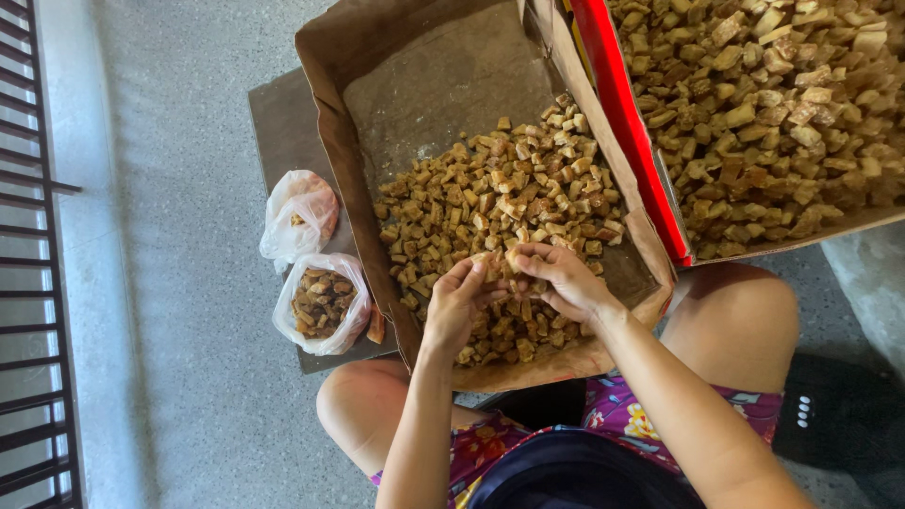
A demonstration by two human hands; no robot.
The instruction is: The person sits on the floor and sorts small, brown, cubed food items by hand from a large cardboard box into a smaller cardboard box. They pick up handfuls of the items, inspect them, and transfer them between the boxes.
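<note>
A brown cardboard box lies open on the floor, partly filled with small tan and brown chunks. Over its near edge my left hand and my right hand meet, fingers curled around a few of the chunks. Both hands pinch pieces between thumb and fingertips just above the pile. Exactly how many pieces each hand holds is hidden by the fingers.
A second box with a red edge, heaped with similar chunks, stands at the right. Two small plastic bags lie left of the box on flat cardboard. A dark metal railing runs along the far left. My knees frame the near side.
</note>
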